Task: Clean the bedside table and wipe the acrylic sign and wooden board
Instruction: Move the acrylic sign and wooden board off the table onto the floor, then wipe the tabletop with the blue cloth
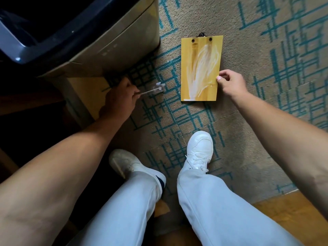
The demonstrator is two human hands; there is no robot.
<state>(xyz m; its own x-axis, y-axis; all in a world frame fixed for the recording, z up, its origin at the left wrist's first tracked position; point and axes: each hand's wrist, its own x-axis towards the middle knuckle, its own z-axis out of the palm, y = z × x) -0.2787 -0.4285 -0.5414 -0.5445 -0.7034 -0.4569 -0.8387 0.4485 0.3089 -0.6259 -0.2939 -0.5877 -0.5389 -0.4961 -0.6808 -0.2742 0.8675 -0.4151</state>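
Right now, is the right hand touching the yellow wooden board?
Touching: the head view shows the right hand pinching the yellow wooden board at its right edge.

patterned carpet (266, 121), 2 white shoes (199, 150), dark bin (26, 41)

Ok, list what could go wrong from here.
1. The wooden board lies on the carpet with white smears on its face; tilted carelessly by the right hand, it could mark the carpet.
2. The left hand pinches the clear acrylic sign by one end; it may slip.
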